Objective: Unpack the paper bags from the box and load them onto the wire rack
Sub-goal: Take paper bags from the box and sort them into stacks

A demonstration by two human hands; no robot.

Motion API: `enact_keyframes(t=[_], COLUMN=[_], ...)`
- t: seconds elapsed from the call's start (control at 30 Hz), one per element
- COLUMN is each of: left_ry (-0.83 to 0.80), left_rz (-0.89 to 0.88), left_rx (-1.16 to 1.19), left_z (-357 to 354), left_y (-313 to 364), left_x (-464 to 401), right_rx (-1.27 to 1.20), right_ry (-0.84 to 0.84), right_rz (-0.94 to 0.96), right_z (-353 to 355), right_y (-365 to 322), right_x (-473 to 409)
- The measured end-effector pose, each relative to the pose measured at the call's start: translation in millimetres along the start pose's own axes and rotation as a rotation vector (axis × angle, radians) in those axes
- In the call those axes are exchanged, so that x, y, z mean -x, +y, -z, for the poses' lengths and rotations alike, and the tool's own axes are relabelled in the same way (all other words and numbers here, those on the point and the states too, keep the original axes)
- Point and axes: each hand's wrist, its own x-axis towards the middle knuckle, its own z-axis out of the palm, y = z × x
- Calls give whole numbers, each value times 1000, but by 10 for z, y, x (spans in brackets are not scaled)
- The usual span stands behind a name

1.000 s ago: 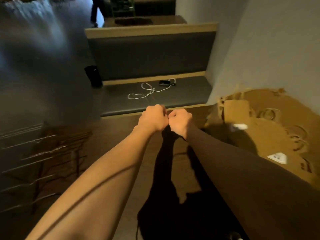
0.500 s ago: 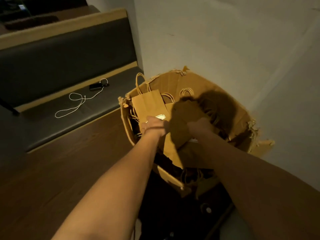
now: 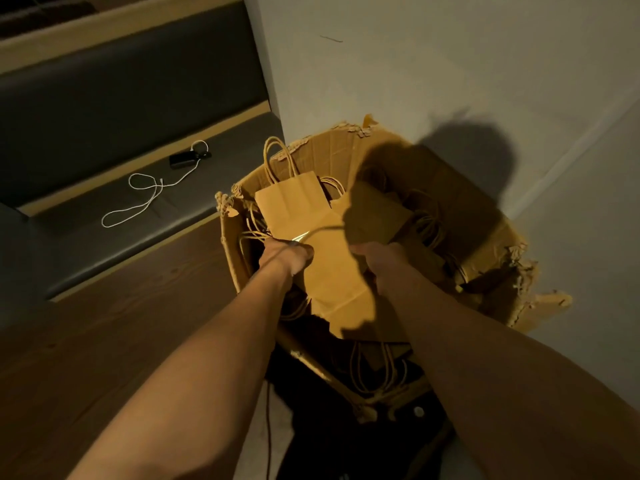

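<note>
A torn cardboard box (image 3: 491, 244) stands open against the wall, full of flat brown paper bags with twisted handles. Both hands are inside its mouth. My left hand (image 3: 289, 256) is closed on the left edge of a flat paper bag (image 3: 332, 271) lying on top of the pile. My right hand (image 3: 379, 258) grips the same bag at its right side, partly in shadow. Another paper bag (image 3: 291, 199) leans upright behind, handles up. The wire rack is out of view.
A dark padded bench (image 3: 114, 188) runs along the left, with a white cable (image 3: 138, 199) and a small black device (image 3: 183, 158) on it. A wooden table top (image 3: 104, 323) lies left of the box. The pale wall (image 3: 450, 64) is right behind the box.
The view swung right from the bench to the box. My hands went from fists held together in the air into the box and closed on a paper bag.
</note>
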Motion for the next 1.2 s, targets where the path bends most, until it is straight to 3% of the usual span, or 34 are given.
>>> enact_keyframes(t=[0.17,0.3,0.37,0.57,0.73,0.9,1.03,1.2], left_ry=[43,18,-16,-338,-386,-367,-374,-348], left_rz=[-109,-234,-277,-373,-452,-367,-282,-210], left_rx=[-163,-205,-128,316,406,593,498,293], left_z=[107,223,320,649,930,1293,1449,1647], left_y=[132,218,182,107,189,144,-7,-180], left_x=[191,353,388,445,695,739,807,893], right_rx=[54,-14,-8,-59,-141,-242,-276,-212], right_ry=[-6,24,11,61,24,-183,-372,-402], right_rz=[165,179,177,215,250,283,244,370], right_z=[-297,-360,-347,-155,-215,-302,-426,-578], right_y=[-84,-88,-83,-118,-259,-368,-311,-285], right_x=[60,179,267,391,580,848,1026,1181])
